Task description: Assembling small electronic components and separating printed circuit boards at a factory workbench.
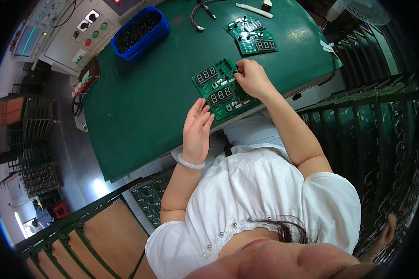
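Observation:
A green circuit board panel (pixel 212 86) with black three-digit displays lies at the table's near edge, in front of me. My left hand (pixel 198 130) is at its lower left side, fingers stretched out and touching or very near the edge. My right hand (pixel 253 77) is at the panel's upper right, thumb and fingertips pinched together over a row of small black parts. What sits between those fingertips is too small and hidden to make out. Farther back on the right, two similar boards (pixel 247 44) lie close together.
A blue bin (pixel 160 30) full of small black parts stands at the back left of the green table (pixel 139 102), beside a control panel (pixel 81 39) with knobs and buttons. A red-and-black cable (pixel 194 21) and a pale strip (pixel 254 10) lie behind. Racks of boards (pixel 358 125) stand right.

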A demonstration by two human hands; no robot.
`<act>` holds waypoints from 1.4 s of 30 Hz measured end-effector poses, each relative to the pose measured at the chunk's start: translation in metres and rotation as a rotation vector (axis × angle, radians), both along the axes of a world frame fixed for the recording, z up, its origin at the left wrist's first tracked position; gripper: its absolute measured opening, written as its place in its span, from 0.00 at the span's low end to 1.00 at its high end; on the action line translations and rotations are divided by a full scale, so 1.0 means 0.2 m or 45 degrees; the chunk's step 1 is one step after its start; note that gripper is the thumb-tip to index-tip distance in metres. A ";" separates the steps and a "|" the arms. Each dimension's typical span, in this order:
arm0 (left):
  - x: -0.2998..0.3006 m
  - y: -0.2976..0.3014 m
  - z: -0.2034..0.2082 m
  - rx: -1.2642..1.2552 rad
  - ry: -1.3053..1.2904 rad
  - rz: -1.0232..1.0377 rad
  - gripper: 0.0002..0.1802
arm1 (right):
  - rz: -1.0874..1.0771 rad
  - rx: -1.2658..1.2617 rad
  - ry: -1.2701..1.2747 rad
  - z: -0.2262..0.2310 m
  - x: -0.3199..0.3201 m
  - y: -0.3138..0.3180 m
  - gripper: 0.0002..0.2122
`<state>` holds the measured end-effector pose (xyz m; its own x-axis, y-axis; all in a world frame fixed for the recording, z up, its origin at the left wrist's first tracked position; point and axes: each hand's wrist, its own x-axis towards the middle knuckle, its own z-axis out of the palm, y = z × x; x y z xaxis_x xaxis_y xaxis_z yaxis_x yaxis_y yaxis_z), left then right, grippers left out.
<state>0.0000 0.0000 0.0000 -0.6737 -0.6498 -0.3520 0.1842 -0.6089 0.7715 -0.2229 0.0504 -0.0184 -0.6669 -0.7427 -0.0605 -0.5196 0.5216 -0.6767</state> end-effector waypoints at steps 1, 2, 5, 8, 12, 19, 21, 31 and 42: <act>0.01 -0.01 0.01 0.031 -0.014 0.010 0.30 | 0.014 -0.015 -0.089 0.01 0.01 0.00 0.18; 0.02 -0.02 0.01 0.063 -0.027 0.020 0.30 | 0.026 -0.030 -0.178 0.01 0.02 0.00 0.19; -0.03 -0.02 0.00 0.097 -0.023 0.032 0.29 | 0.047 -0.198 -0.216 -0.10 -0.08 0.02 0.15; -0.03 -0.03 -0.01 0.081 -0.044 0.040 0.29 | 0.080 -0.279 -0.468 -0.04 -0.06 0.03 0.12; -0.04 -0.03 -0.02 0.029 -0.072 0.042 0.30 | 0.114 -0.318 -0.768 0.01 -0.08 0.06 0.13; -0.17 0.02 -0.19 -1.007 -0.484 0.249 0.37 | 0.003 -0.560 -0.578 -0.12 0.06 0.02 0.13; -0.17 0.05 -0.21 -1.247 -0.581 0.213 0.38 | -0.031 -0.658 -0.444 -0.16 0.07 0.01 0.12; -0.13 -0.05 -0.13 -1.773 -0.986 0.121 0.35 | -0.194 -0.935 -0.921 -0.12 0.10 0.00 0.10; -0.11 -0.11 -0.08 -0.758 -0.402 -0.103 0.25 | -0.176 -0.977 -1.026 -0.13 0.10 0.03 0.12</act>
